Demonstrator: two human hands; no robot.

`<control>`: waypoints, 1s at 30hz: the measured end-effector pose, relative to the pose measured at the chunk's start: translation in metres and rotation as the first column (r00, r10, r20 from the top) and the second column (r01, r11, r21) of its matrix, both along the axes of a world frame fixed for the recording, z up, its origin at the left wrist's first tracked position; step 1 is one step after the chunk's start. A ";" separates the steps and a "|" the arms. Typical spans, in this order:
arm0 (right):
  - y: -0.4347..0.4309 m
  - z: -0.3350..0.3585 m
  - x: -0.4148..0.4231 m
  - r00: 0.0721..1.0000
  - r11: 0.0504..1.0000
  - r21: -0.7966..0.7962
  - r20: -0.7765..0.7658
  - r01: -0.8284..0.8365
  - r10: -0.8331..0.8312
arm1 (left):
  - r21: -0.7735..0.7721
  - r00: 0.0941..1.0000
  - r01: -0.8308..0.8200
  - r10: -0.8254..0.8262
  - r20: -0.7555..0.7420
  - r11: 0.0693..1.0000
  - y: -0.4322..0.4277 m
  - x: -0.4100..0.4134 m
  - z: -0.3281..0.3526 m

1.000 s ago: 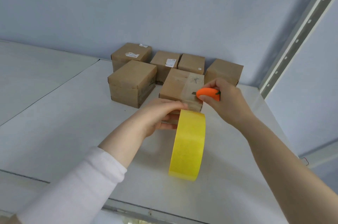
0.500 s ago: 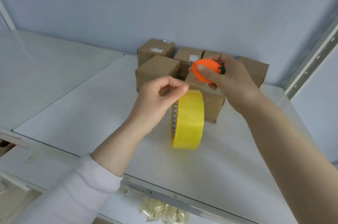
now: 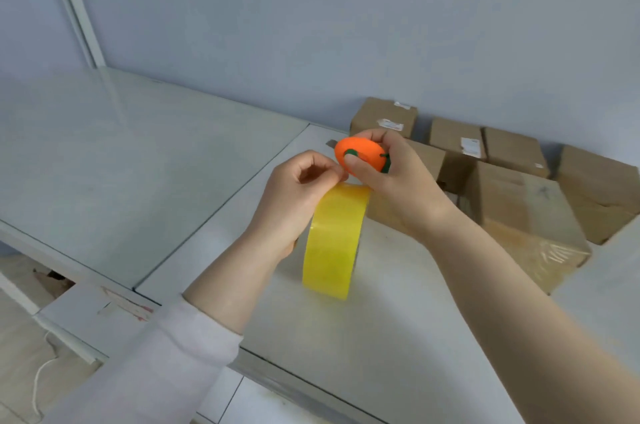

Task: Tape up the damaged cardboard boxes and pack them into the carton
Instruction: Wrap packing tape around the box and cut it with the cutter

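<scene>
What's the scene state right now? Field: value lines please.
left hand: fingers pinch the top of the yellow tape roll
right hand: grips the orange cutter, blade tip pointing left
yellow tape roll: upright on edge over the white table
cardboard boxes: six, clustered by the wall, right of the hands
nearest box: glossy tape over its near end

Soft, bright light, a little blurry

Cool, even light fills the room and leaves only faint shadows on the white table (image 3: 381, 337). The taped box (image 3: 526, 216) on the right shines a little and looks smeared. Lines near the edges lean.
</scene>
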State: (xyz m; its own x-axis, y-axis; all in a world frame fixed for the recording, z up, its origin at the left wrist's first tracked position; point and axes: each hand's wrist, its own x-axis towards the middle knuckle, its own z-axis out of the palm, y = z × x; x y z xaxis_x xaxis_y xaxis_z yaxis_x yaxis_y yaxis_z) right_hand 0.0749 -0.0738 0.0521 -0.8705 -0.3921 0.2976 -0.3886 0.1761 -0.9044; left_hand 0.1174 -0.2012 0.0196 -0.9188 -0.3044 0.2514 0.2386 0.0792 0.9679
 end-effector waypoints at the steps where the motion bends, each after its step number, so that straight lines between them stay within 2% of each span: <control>1: -0.005 0.000 -0.003 0.999 1.000 0.024 -0.034 0.020 -0.020 | -0.009 1.000 0.005 -0.005 0.008 1.000 -0.004 -0.004 0.000; 4: -0.008 0.000 -0.011 0.993 0.992 0.087 -0.078 0.090 -0.083 | -0.012 0.998 0.047 -0.047 0.051 0.999 -0.008 -0.014 -0.001; 8: 0.005 0.000 -0.022 0.988 0.986 0.067 -0.003 0.155 -0.156 | -0.054 0.976 0.182 -0.173 0.134 0.982 -0.004 -0.018 -0.004; 11: 0.012 -0.001 -0.029 0.985 0.987 0.081 0.095 0.140 -0.147 | -0.107 0.965 0.188 -0.164 0.203 0.976 -0.002 -0.019 -0.003; 14: 0.015 -0.001 -0.033 0.982 0.989 0.100 0.142 0.107 -0.121 | -0.092 0.952 0.187 -0.158 0.261 0.978 -0.001 -0.017 -0.001; 16: 0.016 -0.002 -0.035 0.988 0.966 0.220 0.042 0.136 -0.149 | -0.076 0.964 0.129 -0.107 0.243 0.989 0.000 -0.015 0.002; 17: 0.016 -0.003 -0.036 0.983 0.926 0.331 -0.068 0.183 -0.171 | -0.123 0.979 0.088 -0.063 0.193 0.988 0.000 -0.015 0.003; 19: 0.018 -0.003 -0.037 0.949 0.801 0.521 -0.259 0.295 -0.181 | -0.340 0.995 0.016 0.017 0.094 0.940 0.002 -0.015 0.008; 21: 0.030 0.001 -0.035 0.929 0.773 0.536 -0.322 0.338 -0.183 | -0.581 0.996 -0.029 0.072 0.052 0.813 0.004 -0.017 0.016; 23: 0.059 0.004 -0.030 0.898 0.772 0.489 -0.371 0.406 -0.237 | -0.719 0.992 -0.024 0.106 0.068 0.695 0.006 -0.022 0.026; 24: 0.079 0.002 -0.026 0.866 0.727 0.502 -0.426 0.468 -0.263 | -0.764 0.989 -0.006 0.117 0.091 0.645 0.006 -0.025 0.030; 26: 0.122 -0.008 -0.014 0.807 0.543 0.608 -0.524 0.579 -0.273 | -0.833 0.973 0.020 0.180 0.143 0.553 0.012 -0.029 0.039; 28: 0.155 -0.024 -0.003 0.818 0.365 0.732 -0.515 0.575 -0.255 | -0.877 0.960 -0.016 0.253 0.121 0.480 0.022 -0.032 0.045; 29: 0.170 -0.031 0.000 0.834 0.340 0.761 -0.496 0.552 -0.243 | -0.869 0.969 -0.068 0.239 0.059 0.490 0.035 -0.034 0.046; 30: 0.183 -0.036 0.001 0.849 0.371 0.764 -0.478 0.528 -0.226 | -0.844 0.982 -0.118 0.186 -0.021 0.524 0.052 -0.034 0.045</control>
State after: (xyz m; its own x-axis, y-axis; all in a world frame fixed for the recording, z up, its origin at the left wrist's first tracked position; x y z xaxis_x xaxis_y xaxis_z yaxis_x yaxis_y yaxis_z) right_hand 0.0763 0.1090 0.0160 -0.9449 -0.2168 0.2453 -0.2409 0.9678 -0.0724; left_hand 0.0838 -0.1487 0.0650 -0.9034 -0.1213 0.4113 0.0841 0.8904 0.4473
